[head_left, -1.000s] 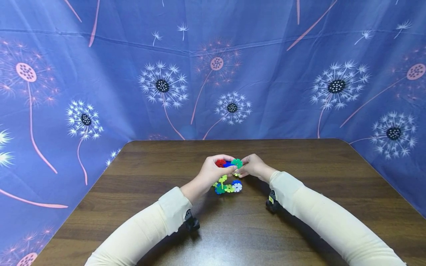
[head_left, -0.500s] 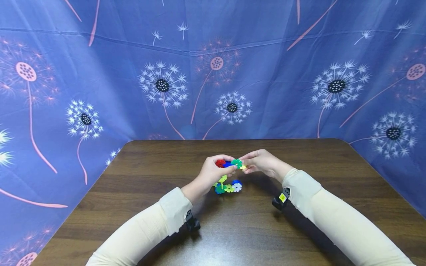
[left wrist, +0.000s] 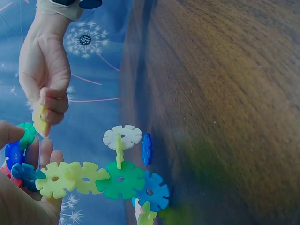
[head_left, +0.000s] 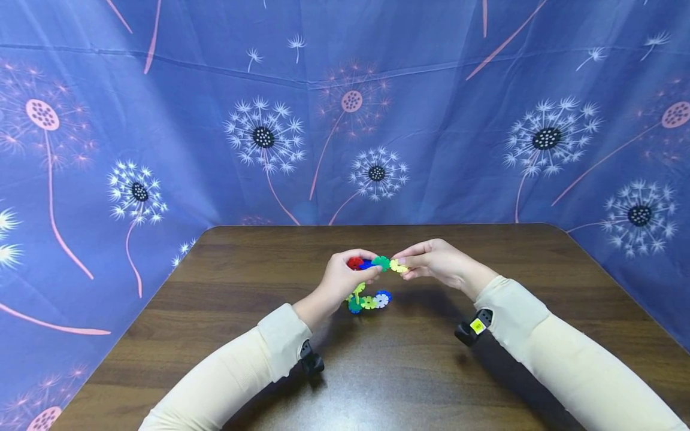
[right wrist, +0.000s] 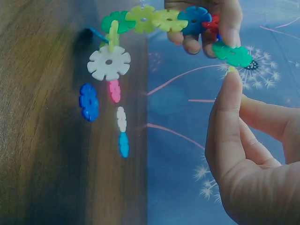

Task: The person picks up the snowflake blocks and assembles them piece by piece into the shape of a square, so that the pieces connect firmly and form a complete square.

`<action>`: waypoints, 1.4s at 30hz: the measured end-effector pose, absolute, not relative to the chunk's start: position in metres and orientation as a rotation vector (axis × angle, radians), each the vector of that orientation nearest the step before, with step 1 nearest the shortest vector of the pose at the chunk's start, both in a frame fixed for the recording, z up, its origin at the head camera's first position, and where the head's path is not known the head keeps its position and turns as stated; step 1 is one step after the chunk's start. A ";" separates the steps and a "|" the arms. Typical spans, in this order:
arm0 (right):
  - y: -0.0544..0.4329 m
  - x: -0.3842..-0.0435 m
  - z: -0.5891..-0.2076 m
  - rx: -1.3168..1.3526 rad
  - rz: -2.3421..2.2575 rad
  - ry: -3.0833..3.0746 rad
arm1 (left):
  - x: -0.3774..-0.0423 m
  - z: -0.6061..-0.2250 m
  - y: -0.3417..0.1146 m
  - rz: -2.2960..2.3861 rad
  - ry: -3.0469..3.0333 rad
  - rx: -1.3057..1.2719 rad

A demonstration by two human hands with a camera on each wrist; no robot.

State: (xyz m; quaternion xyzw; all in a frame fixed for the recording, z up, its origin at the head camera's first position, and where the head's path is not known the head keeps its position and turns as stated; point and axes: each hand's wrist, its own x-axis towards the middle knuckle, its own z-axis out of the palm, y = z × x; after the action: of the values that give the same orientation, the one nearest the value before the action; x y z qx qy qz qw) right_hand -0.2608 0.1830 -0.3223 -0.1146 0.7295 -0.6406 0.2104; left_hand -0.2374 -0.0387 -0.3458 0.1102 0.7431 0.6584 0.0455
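Near the middle of the table, my left hand grips a linked chain of flower-shaped plastic discs by its upper end. Red, blue and green discs show at its fingers and thumb. Lower down the chain come yellow-green discs, a green disc and a white disc. My right hand pinches a pale yellow disc by its edge, right beside the green one. Whether those two touch, I cannot tell.
A dark blue disc appears beside the white one. Pink, small white and light blue discs form a line near it. The brown wooden table ends at a patterned blue cloth.
My right hand has moved right, bringing the yellow disc from below the green disc to its right side. My left hand has barely moved.
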 end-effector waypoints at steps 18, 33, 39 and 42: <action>0.179 -0.251 -0.310 -0.342 -1.769 1.989 | -0.234 -0.344 -0.036 2.025 2.252 0.388; 0.176 -0.255 -0.307 -0.356 -1.722 1.967 | -0.235 -0.346 -0.036 1.990 2.276 0.500; 0.174 -0.255 -0.307 -0.365 -1.676 1.983 | -0.235 -0.349 -0.035 1.968 2.301 0.486; 0.173 -0.256 -0.307 -0.358 -1.673 1.982 | -0.234 -0.350 -0.034 1.979 2.300 0.491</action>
State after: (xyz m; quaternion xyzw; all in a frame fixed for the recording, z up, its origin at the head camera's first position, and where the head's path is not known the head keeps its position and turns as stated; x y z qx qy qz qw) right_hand -0.2555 0.1728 -0.3072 -0.1320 0.7313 -0.6171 0.2587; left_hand -0.2342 -0.0340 -0.3496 0.1597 0.7480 0.6433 0.0340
